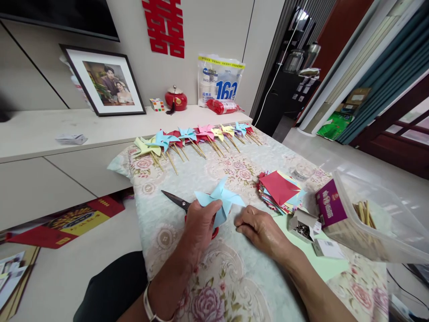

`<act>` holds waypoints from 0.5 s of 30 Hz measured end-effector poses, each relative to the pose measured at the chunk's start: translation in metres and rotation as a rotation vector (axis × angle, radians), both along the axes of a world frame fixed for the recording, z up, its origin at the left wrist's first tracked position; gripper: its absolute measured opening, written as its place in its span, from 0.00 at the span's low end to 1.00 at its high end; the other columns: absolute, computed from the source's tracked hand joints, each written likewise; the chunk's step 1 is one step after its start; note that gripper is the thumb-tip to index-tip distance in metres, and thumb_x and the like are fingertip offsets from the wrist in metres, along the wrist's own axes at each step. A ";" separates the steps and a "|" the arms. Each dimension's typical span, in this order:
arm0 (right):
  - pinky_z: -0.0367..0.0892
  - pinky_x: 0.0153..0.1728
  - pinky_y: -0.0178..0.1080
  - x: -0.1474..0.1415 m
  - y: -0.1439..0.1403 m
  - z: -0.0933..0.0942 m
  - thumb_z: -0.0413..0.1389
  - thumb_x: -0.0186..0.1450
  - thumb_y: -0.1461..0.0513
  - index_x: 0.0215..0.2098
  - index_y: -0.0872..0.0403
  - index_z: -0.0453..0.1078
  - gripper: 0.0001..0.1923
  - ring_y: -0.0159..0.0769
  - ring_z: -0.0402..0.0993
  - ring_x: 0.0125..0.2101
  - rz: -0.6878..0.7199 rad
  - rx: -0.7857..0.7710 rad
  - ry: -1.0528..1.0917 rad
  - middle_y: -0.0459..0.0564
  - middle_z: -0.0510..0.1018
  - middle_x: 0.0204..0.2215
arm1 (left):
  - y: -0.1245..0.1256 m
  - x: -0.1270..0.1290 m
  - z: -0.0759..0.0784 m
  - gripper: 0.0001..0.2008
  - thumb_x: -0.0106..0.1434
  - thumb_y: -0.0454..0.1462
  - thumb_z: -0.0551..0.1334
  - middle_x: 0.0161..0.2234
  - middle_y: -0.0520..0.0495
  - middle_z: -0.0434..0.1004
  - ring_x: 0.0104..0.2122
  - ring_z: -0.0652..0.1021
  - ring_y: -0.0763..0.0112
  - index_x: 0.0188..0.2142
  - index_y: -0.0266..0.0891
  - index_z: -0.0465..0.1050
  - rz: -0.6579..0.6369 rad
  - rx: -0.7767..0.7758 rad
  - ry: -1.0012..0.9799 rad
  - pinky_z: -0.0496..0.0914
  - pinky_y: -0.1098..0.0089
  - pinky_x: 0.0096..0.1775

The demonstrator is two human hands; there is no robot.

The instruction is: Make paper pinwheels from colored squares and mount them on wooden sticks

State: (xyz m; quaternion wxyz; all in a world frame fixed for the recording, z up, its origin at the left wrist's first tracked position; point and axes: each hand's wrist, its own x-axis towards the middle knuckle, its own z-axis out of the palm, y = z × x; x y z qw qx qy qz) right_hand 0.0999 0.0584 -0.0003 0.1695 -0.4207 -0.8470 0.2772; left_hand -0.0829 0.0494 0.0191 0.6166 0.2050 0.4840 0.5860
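Note:
My left hand point(200, 223) grips a light blue paper pinwheel point(227, 197), thumb pressed over its middle. No stick shows on this pinwheel. Just to its right, my right hand point(261, 229) is closed with thumb and finger pinched together; whatever is between them is too small to make out. Partly under my left hand lie scissors point(174, 199) with dark blades and red handles. Beyond my right hand sits a stack of coloured paper pieces point(280, 188), a red one on top. An open small box point(303, 229) of shiny metal pins rests on a pale green sheet point(330, 268).
Several coloured pinwheels on sticks point(164, 139) line the table's far edge. At right stands a clear plastic bin point(375, 243) holding wooden sticks point(364, 213). A white box point(328, 248) and a tape roll point(302, 171) are nearby. Behind is a white cabinet point(40, 134).

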 end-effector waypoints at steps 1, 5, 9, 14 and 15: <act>0.66 0.37 0.36 0.000 0.000 0.000 0.54 0.68 0.67 0.35 0.52 0.73 0.06 0.35 0.73 0.34 0.010 0.001 -0.015 0.47 0.74 0.34 | 0.000 0.001 -0.001 0.11 0.41 0.40 0.68 0.20 0.54 0.71 0.22 0.70 0.74 0.21 0.39 0.69 0.014 0.007 -0.029 0.67 0.72 0.28; 0.64 0.36 0.36 -0.002 -0.001 0.001 0.56 0.66 0.67 0.32 0.52 0.68 0.05 0.36 0.71 0.34 0.055 0.007 -0.050 0.47 0.73 0.32 | 0.000 0.002 -0.005 0.11 0.41 0.39 0.68 0.17 0.55 0.67 0.20 0.68 0.75 0.20 0.39 0.68 0.014 0.008 -0.017 0.65 0.72 0.26; 0.62 0.32 0.36 -0.004 -0.005 0.006 0.55 0.61 0.70 0.30 0.52 0.66 0.07 0.35 0.69 0.30 0.039 0.003 -0.078 0.47 0.71 0.30 | -0.001 0.002 -0.014 0.11 0.42 0.39 0.68 0.17 0.56 0.66 0.20 0.66 0.75 0.21 0.38 0.68 -0.017 0.025 0.032 0.63 0.72 0.26; 0.59 0.26 0.36 0.008 -0.005 0.015 0.55 0.62 0.68 0.27 0.52 0.66 0.07 0.34 0.66 0.26 -0.044 -0.024 0.141 0.45 0.70 0.26 | 0.000 0.003 -0.021 0.10 0.42 0.38 0.68 0.18 0.56 0.66 0.21 0.65 0.76 0.23 0.38 0.69 -0.006 0.039 0.080 0.62 0.73 0.26; 0.61 0.28 0.36 0.012 -0.004 0.017 0.56 0.63 0.67 0.27 0.52 0.66 0.07 0.34 0.67 0.27 -0.068 0.003 0.225 0.45 0.70 0.27 | -0.001 0.004 -0.021 0.10 0.43 0.38 0.67 0.18 0.57 0.65 0.21 0.64 0.77 0.23 0.38 0.68 -0.008 0.041 0.101 0.61 0.73 0.25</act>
